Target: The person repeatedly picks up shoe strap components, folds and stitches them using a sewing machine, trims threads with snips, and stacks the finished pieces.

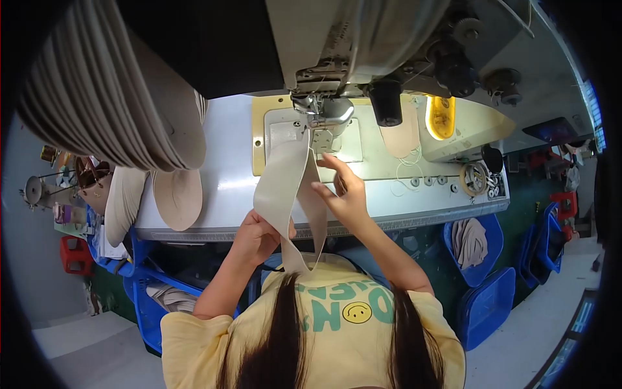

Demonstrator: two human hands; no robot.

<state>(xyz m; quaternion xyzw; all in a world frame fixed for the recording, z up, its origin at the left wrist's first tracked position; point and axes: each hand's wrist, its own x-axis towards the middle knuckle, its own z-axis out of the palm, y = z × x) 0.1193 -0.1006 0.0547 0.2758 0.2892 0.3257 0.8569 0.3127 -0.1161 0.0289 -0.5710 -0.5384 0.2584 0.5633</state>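
Observation:
A beige leather-like piece (280, 185) hangs in a loop from the needle area of a sewing machine (330, 113), its lower end dipping in front of the yellow shirt. My left hand (254, 238) grips its left edge low down, with some fingertips hidden behind it. Beside the loop's right side is my right hand (346, 194), index finger and thumb apart, fingertips right at the material. The presser foot and needle sit over the top end of the piece, on the metal plate (350, 146).
Stacked beige cut pieces (110, 97) hang at upper left, and more pieces (177, 200) lie over the table's left edge. Several bobbins (433, 181) line the right side, near a tape roll (473, 179). Blue bins (486, 305) stand below on the floor.

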